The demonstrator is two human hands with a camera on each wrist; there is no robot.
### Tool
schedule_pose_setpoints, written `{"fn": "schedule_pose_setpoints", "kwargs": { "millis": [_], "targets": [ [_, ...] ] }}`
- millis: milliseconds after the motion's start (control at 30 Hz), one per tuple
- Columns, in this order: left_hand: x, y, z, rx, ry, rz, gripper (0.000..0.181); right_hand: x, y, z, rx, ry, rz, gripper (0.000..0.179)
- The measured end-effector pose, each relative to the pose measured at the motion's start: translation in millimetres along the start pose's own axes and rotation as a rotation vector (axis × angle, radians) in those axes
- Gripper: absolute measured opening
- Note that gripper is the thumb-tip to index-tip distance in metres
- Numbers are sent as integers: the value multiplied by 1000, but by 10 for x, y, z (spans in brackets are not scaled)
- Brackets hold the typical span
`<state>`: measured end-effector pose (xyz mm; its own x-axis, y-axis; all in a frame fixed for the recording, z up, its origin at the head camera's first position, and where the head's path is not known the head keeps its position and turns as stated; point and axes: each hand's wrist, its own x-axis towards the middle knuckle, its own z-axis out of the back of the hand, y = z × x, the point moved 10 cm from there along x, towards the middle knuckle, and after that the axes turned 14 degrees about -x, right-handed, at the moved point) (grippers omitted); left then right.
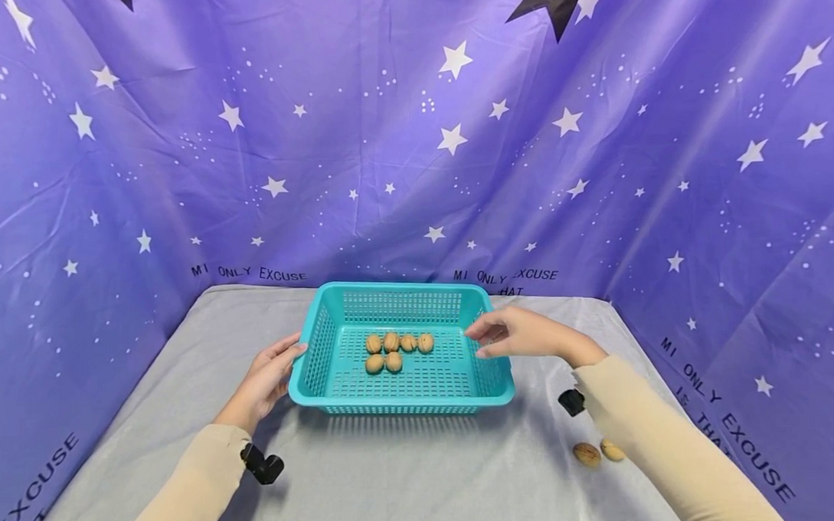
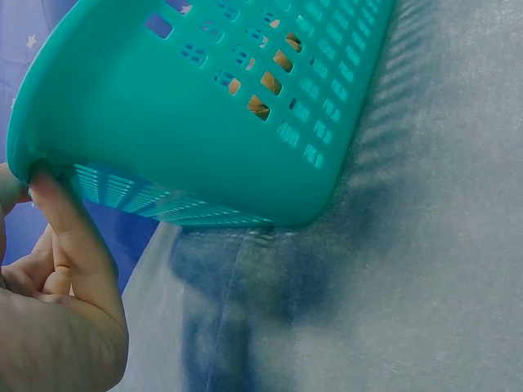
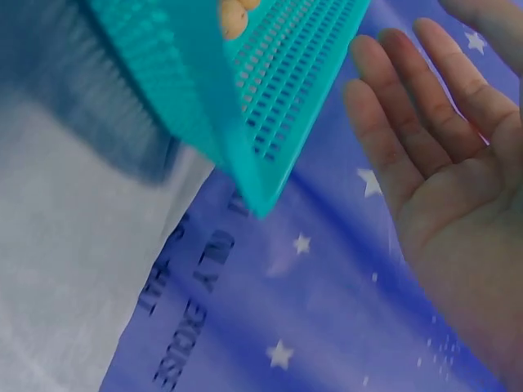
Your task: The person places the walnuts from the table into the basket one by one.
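A turquoise plastic basket (image 1: 405,403) with perforated walls stands in the middle of the head view. Several walnuts (image 1: 390,341) lie on its floor in two short rows, left of centre. My left hand (image 1: 264,378) pinches the basket's left rim; in the left wrist view the thumb and fingers meet at the rim's edge. Over the basket's right rim hovers my right hand (image 1: 518,333), and its fingers point inward. Nothing is in that hand: the right wrist view shows its palm (image 3: 466,212) bare and the fingers (image 3: 400,106) loosely extended, apart from the rim.
Two more walnuts (image 1: 586,454) lie on the grey cloth-covered table (image 1: 409,482), beside the right forearm. A purple curtain (image 1: 392,175) with white stars hangs behind and along both sides. Each wrist carries a small black device (image 1: 263,465).
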<state>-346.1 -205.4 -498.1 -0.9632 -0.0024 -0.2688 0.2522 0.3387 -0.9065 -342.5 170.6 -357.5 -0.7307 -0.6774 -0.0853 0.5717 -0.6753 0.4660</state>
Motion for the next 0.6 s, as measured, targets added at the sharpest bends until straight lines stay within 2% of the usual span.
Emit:
{"fn": "schedule_pose_setpoints", "kwargs": {
  "millis": [233,600],
  "targets": [
    [-10,2,-7,10,5,-2,65,-436,-209,44,10,-74,-16,44],
    [-16,-12,-14,17,-6,-16,62,-981,-415,16,-31,-144,-52,34]
  ]
}}
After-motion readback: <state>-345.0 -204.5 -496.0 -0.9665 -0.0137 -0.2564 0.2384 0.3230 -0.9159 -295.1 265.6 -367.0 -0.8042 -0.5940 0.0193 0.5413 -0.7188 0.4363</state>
